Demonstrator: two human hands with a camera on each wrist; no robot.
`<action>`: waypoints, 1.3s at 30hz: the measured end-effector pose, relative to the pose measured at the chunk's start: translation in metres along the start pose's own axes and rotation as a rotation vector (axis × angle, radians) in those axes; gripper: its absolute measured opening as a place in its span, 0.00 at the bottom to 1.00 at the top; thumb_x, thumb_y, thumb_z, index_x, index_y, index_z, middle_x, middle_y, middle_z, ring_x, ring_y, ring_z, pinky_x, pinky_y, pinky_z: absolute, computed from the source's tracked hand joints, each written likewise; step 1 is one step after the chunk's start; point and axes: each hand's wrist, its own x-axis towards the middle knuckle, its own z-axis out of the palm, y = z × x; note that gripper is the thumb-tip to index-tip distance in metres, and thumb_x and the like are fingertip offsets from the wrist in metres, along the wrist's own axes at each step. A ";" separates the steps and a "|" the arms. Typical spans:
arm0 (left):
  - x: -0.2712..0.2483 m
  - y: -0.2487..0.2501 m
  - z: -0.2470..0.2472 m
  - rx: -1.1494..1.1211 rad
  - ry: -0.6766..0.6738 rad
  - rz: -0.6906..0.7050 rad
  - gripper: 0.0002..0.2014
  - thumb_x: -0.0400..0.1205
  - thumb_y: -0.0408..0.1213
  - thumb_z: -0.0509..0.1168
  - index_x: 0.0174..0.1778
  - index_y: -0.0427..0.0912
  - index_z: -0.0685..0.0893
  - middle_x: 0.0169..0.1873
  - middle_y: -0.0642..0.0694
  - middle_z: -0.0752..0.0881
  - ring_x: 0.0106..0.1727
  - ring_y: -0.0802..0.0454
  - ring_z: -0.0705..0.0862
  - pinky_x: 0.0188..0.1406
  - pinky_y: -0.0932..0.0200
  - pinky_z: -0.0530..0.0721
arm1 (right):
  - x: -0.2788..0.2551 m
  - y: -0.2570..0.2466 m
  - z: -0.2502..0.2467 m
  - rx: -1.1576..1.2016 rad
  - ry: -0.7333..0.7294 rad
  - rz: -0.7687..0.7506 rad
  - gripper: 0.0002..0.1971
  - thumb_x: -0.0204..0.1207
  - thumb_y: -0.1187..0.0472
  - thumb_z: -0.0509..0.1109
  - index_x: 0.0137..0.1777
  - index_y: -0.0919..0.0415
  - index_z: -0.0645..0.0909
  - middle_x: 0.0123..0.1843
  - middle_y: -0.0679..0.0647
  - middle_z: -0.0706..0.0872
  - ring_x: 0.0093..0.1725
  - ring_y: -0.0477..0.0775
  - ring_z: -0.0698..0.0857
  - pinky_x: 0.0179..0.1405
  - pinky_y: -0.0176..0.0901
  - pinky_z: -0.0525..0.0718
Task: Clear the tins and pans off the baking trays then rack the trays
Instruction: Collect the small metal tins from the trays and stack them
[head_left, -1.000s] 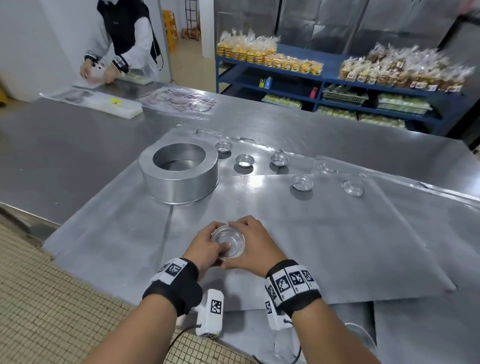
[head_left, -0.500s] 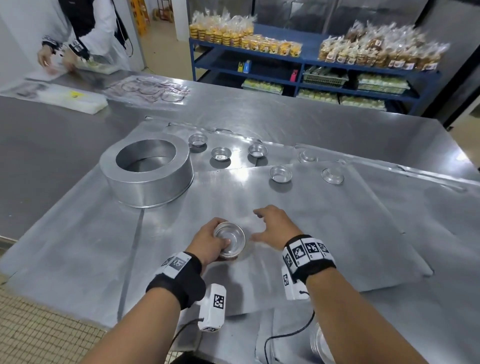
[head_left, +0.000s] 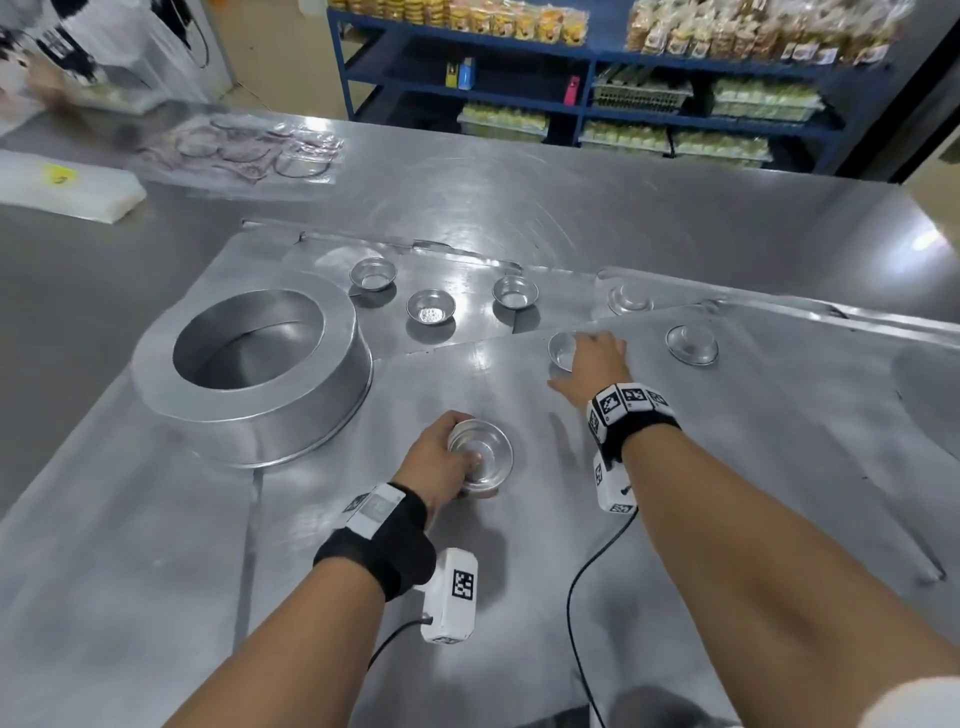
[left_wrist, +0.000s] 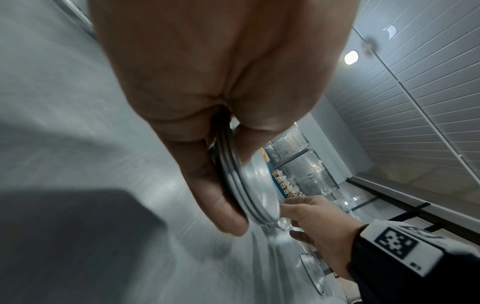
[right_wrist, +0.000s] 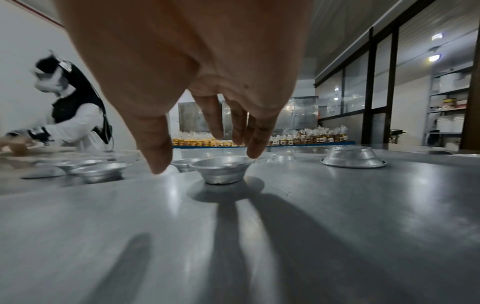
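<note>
A person's left hand (head_left: 439, 457) is gripping a small stack of nested tins (head_left: 480, 457) just above a baking tray (head_left: 311, 519) on the steel worktop (head_left: 571, 197). Their right hand (head_left: 592, 364), fingers spread and loose, is hovering over an upright tin (right_wrist: 222, 171) standing farther back on the tray.

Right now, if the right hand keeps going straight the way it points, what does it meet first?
The right hand would likely meet the small upright aluminium tart tin directly below its spread fingers. One fingertip appears at the rim already, though actual contact is unclear. The upturned tin sits off to the right.
</note>
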 end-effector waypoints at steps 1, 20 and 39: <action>0.006 0.002 -0.001 -0.011 -0.002 -0.004 0.20 0.82 0.16 0.60 0.53 0.49 0.83 0.53 0.37 0.83 0.43 0.42 0.85 0.32 0.50 0.92 | 0.008 0.001 0.001 -0.012 -0.006 0.018 0.35 0.69 0.48 0.77 0.74 0.60 0.73 0.71 0.63 0.73 0.71 0.66 0.69 0.70 0.53 0.74; 0.021 0.004 -0.016 -0.237 0.001 -0.149 0.05 0.84 0.29 0.66 0.55 0.38 0.83 0.62 0.32 0.83 0.52 0.36 0.86 0.45 0.36 0.92 | -0.041 -0.026 -0.007 0.266 -0.050 -0.224 0.44 0.58 0.47 0.87 0.75 0.60 0.76 0.66 0.55 0.77 0.66 0.53 0.77 0.64 0.35 0.68; 0.016 -0.005 0.003 -0.060 0.038 -0.018 0.15 0.79 0.20 0.68 0.57 0.41 0.84 0.50 0.33 0.90 0.51 0.39 0.89 0.57 0.36 0.89 | -0.117 -0.044 0.016 0.268 -0.247 -0.423 0.50 0.54 0.41 0.86 0.78 0.54 0.73 0.68 0.46 0.76 0.67 0.48 0.71 0.70 0.41 0.73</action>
